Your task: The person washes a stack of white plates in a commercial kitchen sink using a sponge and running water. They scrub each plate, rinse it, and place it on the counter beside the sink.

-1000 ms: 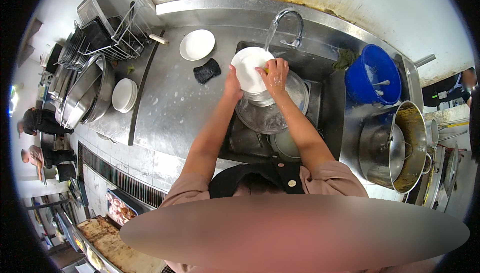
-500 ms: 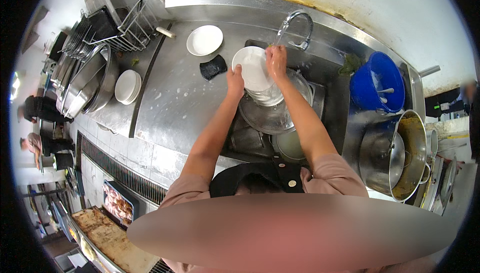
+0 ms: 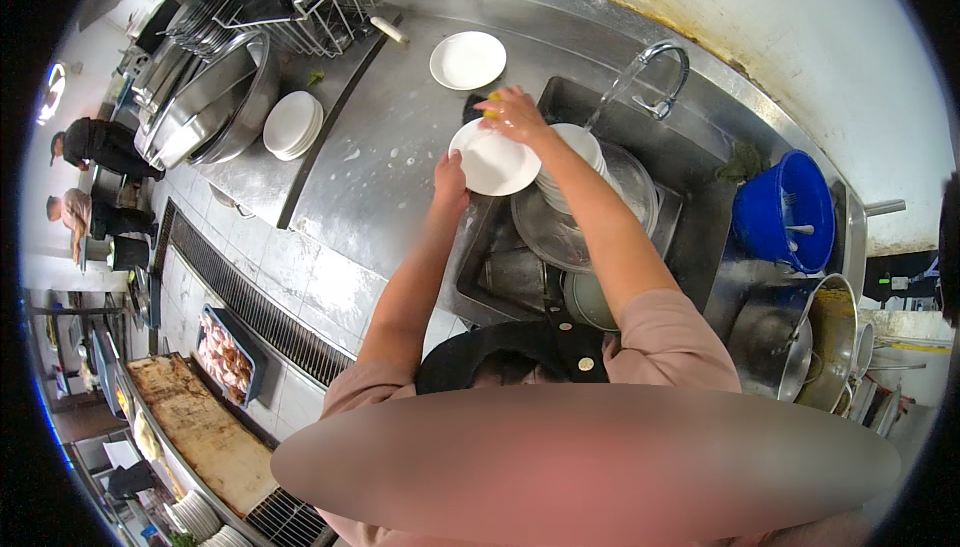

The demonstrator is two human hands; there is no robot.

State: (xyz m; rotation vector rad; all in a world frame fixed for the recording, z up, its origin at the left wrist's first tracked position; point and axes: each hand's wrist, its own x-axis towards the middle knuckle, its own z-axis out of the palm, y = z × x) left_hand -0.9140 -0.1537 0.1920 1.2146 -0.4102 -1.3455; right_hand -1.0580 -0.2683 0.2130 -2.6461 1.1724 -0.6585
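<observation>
My left hand [image 3: 451, 179] grips the left rim of a white plate [image 3: 496, 162], thumb on top, and the plate hangs over the left edge of the sink. Just above its far rim is my right hand [image 3: 517, 117], fingers curled round a small yellow sponge [image 3: 491, 107] that they mostly hide. A black scouring pad [image 3: 474, 108] lies behind that hand, partly covered. To the right, a stack of white plates [image 3: 583, 145] rests on a round metal lid [image 3: 630, 187] in the sink, partly hidden by my right forearm. Another white plate [image 3: 468, 60] lies on the steel counter.
Water runs from the curved tap [image 3: 665, 52] into the sink [image 3: 700, 207]. A blue bucket [image 3: 745, 212] with utensils and large pots [image 3: 835, 337] stand at the right. At the left are stacked plates [image 3: 292, 125], steel bowls [image 3: 250, 77] and a wire rack [image 3: 320, 17]. Two people work far left.
The top plate has come off the stack and moved left in my left hand. My right hand has left the tap area and moved left to the plate's far rim. The view has shifted slightly.
</observation>
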